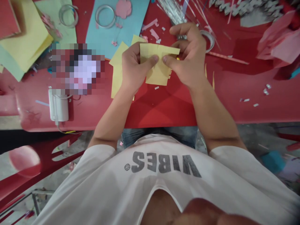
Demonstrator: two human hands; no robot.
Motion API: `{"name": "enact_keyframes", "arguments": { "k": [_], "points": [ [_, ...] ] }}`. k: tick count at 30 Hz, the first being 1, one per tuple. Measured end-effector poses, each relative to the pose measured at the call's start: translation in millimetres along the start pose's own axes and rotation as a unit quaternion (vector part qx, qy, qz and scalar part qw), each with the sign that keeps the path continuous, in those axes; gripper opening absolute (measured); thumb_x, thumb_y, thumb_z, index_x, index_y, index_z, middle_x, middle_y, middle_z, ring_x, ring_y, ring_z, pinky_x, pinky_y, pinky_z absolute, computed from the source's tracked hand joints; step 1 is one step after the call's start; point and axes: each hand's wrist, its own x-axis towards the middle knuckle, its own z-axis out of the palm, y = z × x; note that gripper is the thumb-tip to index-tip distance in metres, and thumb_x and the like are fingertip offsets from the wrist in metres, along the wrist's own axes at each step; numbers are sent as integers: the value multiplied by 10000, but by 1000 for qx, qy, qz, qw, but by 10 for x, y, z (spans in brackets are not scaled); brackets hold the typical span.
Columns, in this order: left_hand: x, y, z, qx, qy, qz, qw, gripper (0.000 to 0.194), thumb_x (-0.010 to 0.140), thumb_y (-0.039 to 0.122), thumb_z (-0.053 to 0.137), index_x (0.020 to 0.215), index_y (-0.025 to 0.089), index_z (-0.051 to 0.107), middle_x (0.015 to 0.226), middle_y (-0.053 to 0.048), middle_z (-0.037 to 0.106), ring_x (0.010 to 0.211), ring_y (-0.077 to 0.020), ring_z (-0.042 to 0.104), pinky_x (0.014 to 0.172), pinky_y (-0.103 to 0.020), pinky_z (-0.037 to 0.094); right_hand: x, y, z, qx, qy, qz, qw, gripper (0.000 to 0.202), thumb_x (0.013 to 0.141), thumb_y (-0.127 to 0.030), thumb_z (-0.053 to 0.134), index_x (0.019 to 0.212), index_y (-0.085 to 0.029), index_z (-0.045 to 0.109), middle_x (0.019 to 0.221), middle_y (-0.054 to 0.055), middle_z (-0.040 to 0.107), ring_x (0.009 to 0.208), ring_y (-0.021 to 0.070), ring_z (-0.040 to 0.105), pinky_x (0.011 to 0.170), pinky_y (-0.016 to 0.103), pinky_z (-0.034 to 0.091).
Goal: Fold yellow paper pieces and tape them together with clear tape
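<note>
A piece of yellow paper (156, 73) is held up over the red table, with small slits along its lower right edge. My left hand (138, 64) grips its left side, thumb on the front face. On the right side, my right hand (187, 57) pinches the same paper between thumb and fingers, its upper finger lifted and bent. The two thumb tips are close together near the paper's middle. Another yellow sheet (116, 78) lies on the table, partly hidden behind my left hand.
Tape rolls (105, 27) and a pink paper flower (123, 8) rest on a blue sheet (93, 39). A white power bank (62, 107) with a cable is at the left. Silver strips (172, 12) lie beyond my right hand, pink tissue (280, 40) farther right.
</note>
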Motion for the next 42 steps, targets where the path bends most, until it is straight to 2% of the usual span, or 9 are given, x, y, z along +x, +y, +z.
{"name": "enact_keyframes", "arguments": {
  "k": [3,9,13,19,24,27,31,36,42],
  "points": [
    [-4,13,0,12,9,-8,1000,271,737,497,863,917,415,678,856,27,696,755,-225,646,644,-427,539,-5,-29,-11,0,-9,3,1000,547,709,-201,735,1156,-486,602,1207,-90,633,726,192,618,552,369,408],
    [15,-30,-19,3,13,19,1000,390,804,635,821,996,340,655,894,28,699,795,-161,638,695,-394,551,2,61,3,48,-4,16,999,449,751,-266,735,1153,-423,608,1097,-50,644,734,182,600,586,352,418],
    [0,-73,29,5,32,13,999,278,806,530,815,1001,400,665,917,16,712,830,-240,684,670,-428,551,-4,166,31,34,9,52,998,463,720,-355,715,1159,-413,580,800,-58,608,624,188,494,572,352,377],
    [-24,-55,44,3,32,11,999,332,765,557,874,967,359,700,870,29,721,751,-181,626,622,-386,505,5,202,31,38,22,46,998,495,652,-322,774,1117,-382,613,705,-84,583,562,162,466,514,331,348],
    [-28,9,19,20,48,-7,999,325,743,564,891,914,360,704,756,35,661,669,-164,538,585,-371,438,4,97,22,56,15,28,998,483,673,-216,785,1104,-386,647,944,-66,680,630,162,575,498,329,358],
    [-35,77,12,1,37,-35,999,274,740,505,896,900,402,698,792,43,671,752,-202,574,640,-391,468,13,15,28,76,-1,42,996,439,752,-182,713,1117,-414,634,923,-65,690,718,197,626,566,345,422],
    [-44,144,14,-16,62,-47,997,212,768,396,885,895,419,717,802,33,667,733,-215,604,643,-394,496,35,-51,35,72,67,5,995,382,720,-116,637,972,-403,643,982,-30,675,947,254,644,711,396,497],
    [-21,83,8,-36,76,-48,995,237,787,411,890,921,339,709,762,24,636,680,-166,569,616,-348,508,-7,-112,29,-47,61,-50,996,186,818,-180,668,772,-353,621,942,6,653,1008,278,629,911,476,507],
    [34,-1,-9,-59,93,-63,992,220,768,391,873,893,325,704,761,15,639,664,-171,586,613,-344,526,-94,-86,68,-95,31,-34,994,103,906,-298,739,904,-371,667,1108,5,636,1117,279,576,1042,511,466]
  ]
}}
